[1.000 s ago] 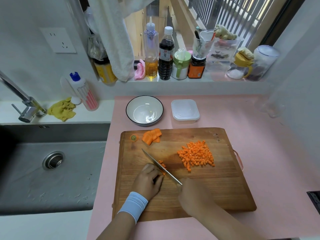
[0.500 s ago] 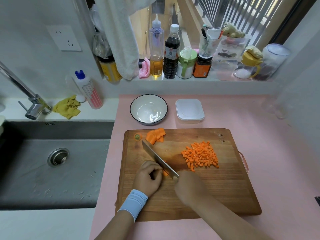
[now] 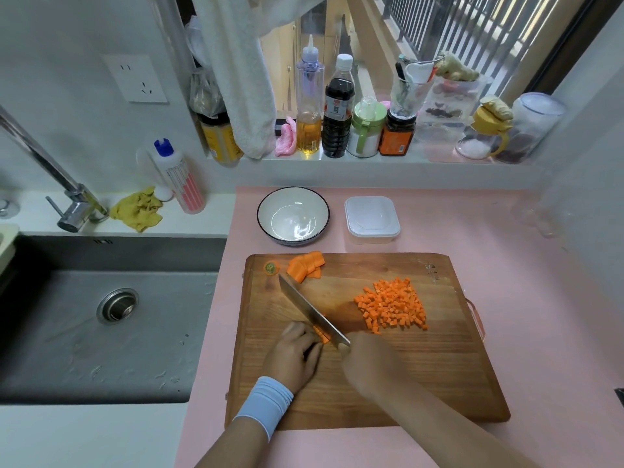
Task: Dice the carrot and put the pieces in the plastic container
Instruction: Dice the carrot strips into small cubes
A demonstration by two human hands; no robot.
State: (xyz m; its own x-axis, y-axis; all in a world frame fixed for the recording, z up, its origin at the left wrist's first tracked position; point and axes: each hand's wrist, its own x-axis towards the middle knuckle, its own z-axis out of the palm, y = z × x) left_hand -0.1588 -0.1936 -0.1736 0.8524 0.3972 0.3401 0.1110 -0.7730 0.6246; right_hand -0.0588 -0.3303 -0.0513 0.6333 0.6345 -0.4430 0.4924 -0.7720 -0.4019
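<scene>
Knife on carrot, mid-dice: we see the blade slanting from 11 o'clock to 5 o'clock across the cutting board, its handle wrapped inside the right hand. The left hand, fingers curled, pins a short bundle of carrot strips at the board's 7 o'clock, knuckles just beside the steel.

Over the past second the blade has crept closer to those knuckles, and only a stub of orange now shows between fingers and edge. We judge this bundle almost finished.

The diced pile sits where it was, at 2 o'clock on the board, apart from both hands. A few carrot slabs wait uncut in the 11 o'clock corner, beside the trimmed carrot top.

The plastic container stands beyond the board at 12 o'clock, next to a white bowl at 11 o'clock; we see no carrot in it. By our reading, cutting is well past halfway and the transfer has not begun.
</scene>
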